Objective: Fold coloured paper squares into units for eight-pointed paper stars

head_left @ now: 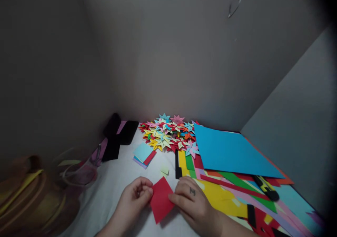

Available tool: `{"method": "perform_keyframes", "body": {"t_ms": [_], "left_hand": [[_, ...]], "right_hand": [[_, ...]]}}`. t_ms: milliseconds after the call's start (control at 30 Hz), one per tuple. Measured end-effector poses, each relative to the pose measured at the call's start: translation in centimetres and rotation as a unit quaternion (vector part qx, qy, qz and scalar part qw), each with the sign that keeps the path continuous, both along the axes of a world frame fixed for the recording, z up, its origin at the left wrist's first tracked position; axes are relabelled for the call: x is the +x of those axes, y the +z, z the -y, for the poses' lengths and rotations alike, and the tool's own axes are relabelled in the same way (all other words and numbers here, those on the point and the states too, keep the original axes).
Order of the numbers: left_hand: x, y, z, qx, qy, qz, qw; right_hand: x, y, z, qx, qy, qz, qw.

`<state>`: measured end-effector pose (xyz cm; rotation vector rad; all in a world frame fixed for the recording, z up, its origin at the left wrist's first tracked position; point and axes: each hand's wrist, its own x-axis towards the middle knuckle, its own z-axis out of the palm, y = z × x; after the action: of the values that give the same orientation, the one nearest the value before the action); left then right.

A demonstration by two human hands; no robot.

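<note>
A small red paper square (161, 199) lies tilted like a diamond on the white table surface (116, 184). My left hand (134, 196) pinches its left corner with thumb and fingers closed. My right hand (191, 202) presses its right edge with bent fingers. Both hands sit at the near edge of the table.
A heap of folded paper stars (168, 133) lies at the back by the wall. Blue sheet (229, 151) tops a spread of coloured sheets on the right, with a yellow-black cutter (267, 188). Small paper squares (144, 154), a clear bowl (79, 175) and black pieces (118, 137) lie left.
</note>
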<state>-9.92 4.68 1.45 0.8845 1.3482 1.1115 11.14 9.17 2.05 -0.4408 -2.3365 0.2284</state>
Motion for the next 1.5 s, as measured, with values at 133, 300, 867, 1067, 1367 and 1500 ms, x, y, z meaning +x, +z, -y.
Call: {"method": "perform_keyframes", "body": {"t_ms": [133, 300, 867, 1067, 1367, 1500], "left_hand": [[0.1, 0.2, 0.1, 0.019, -0.009, -0.034, 0.999], [0.2, 0.5, 0.4, 0.054, -0.013, -0.078, 0.995], [0.7, 1.0, 1.6, 0.172, -0.127, -0.205, 0.955], [1.6, 1.1, 1.9, 0.199, -0.132, -0.251, 0.938], [1.3, 0.7, 1.4, 0.191, -0.094, -0.259, 0.942], [1.4, 0.8, 1.4, 0.169, -0.097, -0.261, 0.945]], "right_hand": [[0.2, 0.1, 0.0, -0.008, 0.012, 0.0, 1.0], [-0.1, -0.5, 0.2, -0.139, 0.009, -0.042, 0.989], [-1.0, -0.6, -0.2, -0.417, -0.05, -0.146, 0.896], [-1.3, -0.4, 0.6, -0.381, -0.045, -0.129, 0.914], [-1.1, -0.7, 0.1, -0.433, -0.044, -0.161, 0.886], [-1.1, -0.8, 0.3, -0.445, -0.094, -0.183, 0.872]]}}
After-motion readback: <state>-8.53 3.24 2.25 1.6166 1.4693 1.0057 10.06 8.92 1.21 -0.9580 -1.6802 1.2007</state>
